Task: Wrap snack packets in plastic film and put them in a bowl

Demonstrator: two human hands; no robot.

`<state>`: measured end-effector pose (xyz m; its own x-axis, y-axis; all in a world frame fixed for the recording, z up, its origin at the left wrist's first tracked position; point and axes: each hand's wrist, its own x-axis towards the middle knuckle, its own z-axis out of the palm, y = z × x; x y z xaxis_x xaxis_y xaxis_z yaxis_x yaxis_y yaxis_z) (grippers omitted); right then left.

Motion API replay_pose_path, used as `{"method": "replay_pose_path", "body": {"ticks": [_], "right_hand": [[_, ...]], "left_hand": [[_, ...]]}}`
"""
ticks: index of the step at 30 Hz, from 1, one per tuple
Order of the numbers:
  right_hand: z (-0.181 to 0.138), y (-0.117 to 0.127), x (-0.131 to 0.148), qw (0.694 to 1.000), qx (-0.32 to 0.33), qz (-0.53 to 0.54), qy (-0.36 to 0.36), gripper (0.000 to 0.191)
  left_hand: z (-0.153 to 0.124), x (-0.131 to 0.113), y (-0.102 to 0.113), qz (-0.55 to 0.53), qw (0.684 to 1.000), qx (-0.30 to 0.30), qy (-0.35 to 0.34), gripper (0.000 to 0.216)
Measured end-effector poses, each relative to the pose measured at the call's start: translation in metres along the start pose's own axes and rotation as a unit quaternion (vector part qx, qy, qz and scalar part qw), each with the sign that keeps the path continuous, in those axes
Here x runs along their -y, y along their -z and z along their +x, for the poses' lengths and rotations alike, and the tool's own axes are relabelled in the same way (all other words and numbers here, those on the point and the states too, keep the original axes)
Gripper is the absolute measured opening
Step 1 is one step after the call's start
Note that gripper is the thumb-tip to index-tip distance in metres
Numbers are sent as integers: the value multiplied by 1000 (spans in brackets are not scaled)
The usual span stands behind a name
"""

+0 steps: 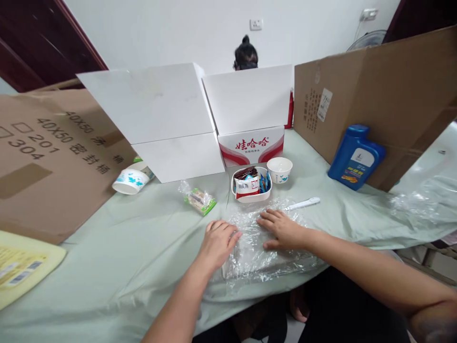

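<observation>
A crinkled sheet of clear plastic wrap (250, 257) is spread over the table's front edge. My right hand (282, 229) lies on it with its fingers apart. At the wrap's left edge rests my left hand (218, 242), its fingers slightly bent and thumb apart, nothing visible in it. Just beyond the wrap stands a white tub (254, 197) filled with packaged snacks (247, 186). A white paper bowl (279, 170) is beside the tub. Near my right fingertips, a white-handled tool (303, 204) touches the wrap; its kind is unclear.
A green-ended snack packet (200, 201) lies to the left, with paper bowls (130, 181) farther over. White boxes (178, 155) and brown cartons (371, 95) wall the table. A blue jug (357, 158) stands right, a yellow container (28, 267) left. Behind the boxes, a person's head (245, 53) shows.
</observation>
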<state>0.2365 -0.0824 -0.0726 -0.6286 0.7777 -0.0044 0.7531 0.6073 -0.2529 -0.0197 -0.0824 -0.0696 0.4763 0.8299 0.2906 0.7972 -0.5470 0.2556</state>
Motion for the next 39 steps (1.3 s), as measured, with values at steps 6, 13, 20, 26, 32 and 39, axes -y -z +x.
{"method": "replay_pose_path", "body": {"ticks": [6,13,20,26,32,39], "right_hand": [[-3,-21,27,1000,-9,17,2,93],[-5,-13,4,992,13,-15,-121,104],[-22,16,-20,993,-74,64,-66,59],[-51,55,-32,941,53,332,43,58],[-53,50,-39,960,142,227,81,82],[-45,27,-12,984,107,87,116,95]], "left_hand": [[2,0,-11,3,999,-17,-47,26],[-1,9,-29,78,988,111,69,62],[-2,-3,1,0,999,-18,48,33],[-20,-58,29,-133,963,222,-71,42],[-30,-57,24,-30,967,252,-39,22],[-30,-30,45,-116,960,256,-7,15]]}}
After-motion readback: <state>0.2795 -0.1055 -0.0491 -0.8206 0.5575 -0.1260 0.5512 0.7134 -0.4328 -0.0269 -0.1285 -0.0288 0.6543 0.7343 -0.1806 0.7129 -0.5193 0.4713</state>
